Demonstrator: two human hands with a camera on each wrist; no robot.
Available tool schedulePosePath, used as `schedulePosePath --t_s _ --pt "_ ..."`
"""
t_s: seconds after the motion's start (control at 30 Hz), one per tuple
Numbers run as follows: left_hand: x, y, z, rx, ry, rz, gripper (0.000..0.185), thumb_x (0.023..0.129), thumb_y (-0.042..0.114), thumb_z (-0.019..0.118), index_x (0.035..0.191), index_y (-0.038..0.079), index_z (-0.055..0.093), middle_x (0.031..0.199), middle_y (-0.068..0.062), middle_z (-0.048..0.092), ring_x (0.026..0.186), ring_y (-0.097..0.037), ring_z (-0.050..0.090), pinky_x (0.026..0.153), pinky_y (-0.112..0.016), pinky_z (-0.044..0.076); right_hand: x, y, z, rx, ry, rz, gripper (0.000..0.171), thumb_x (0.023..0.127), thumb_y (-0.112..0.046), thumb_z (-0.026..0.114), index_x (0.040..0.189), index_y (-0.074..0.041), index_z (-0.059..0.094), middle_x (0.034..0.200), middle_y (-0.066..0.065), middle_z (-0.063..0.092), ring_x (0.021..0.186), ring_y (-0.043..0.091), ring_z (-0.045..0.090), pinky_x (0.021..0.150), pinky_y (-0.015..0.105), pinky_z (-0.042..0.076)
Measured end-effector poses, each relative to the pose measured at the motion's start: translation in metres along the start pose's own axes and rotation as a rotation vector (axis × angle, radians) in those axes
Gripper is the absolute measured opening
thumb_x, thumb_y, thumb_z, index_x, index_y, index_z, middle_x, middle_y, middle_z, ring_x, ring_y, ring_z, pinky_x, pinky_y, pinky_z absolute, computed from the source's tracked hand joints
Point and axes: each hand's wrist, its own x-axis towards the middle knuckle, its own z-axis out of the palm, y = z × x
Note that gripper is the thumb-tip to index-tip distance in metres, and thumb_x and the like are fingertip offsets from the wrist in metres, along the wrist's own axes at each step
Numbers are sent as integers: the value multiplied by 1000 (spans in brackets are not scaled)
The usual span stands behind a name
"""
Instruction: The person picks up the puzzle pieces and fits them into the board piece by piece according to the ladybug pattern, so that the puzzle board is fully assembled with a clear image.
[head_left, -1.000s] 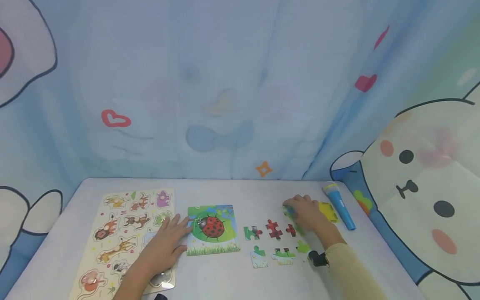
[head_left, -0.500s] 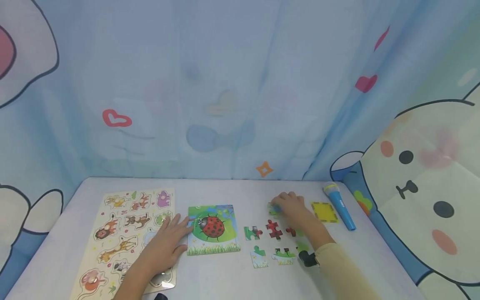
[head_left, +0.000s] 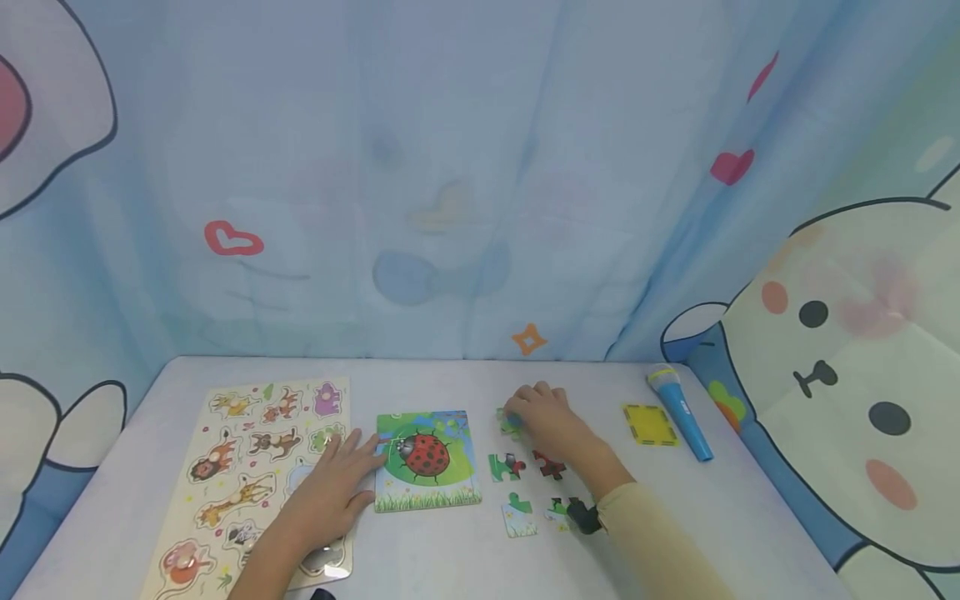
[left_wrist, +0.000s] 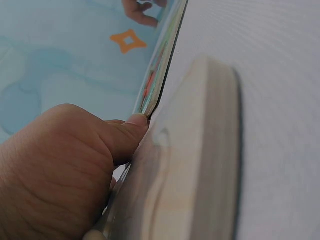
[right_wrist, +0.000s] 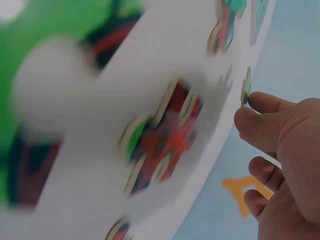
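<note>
Wht tbl point(head_left: 431, 385): R hand point(head_left: 553, 427) pinches grn pc point(head_left: 508, 426), 12 o'clock from head pc point(head_left: 502, 468); prob. placing, next needs level set-down. L hand point(head_left: 336, 493) splayed.

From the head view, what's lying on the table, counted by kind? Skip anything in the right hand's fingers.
Loose puzzle pieces: 4 in sight
Animal board: 1
Ladybug picture: 1
Yellow square: 1
Blue microphone: 1
Total: 8; the right sleeve may hide more.
</note>
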Motion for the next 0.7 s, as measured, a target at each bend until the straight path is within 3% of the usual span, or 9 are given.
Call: schedulePosePath --t_s 0.13,0.27,0.7 --pt "0 1 -1 -1 -5 -4 47 91 16 66 136 4 56 152 -15 38 143 -39 23 119 -54 8 8 -14 -2 -3 -7 -41 50 79 9 74 116 -22 65 117 -1 58 99 21 43 87 44 38" --pt "0 2 -3 -4 -14 -9 47 92 16 66 136 4 55 153 -15 37 143 -38 23 119 -54 9 15 -26 -3 -4 -3 -85 40 87 4 68 117 -23 65 115 -3 58 96 18 41 85 41 38" --pt "0 3 -5 -2 -28 -26 48 92 17 65 137 5 54 153 -14 36 144 -38 22 119 -53 8 36 -55 -2 38 -29 -166 27 91 -9 68 114 -23 67 114 -4 61 97 17 45 86 39 39"
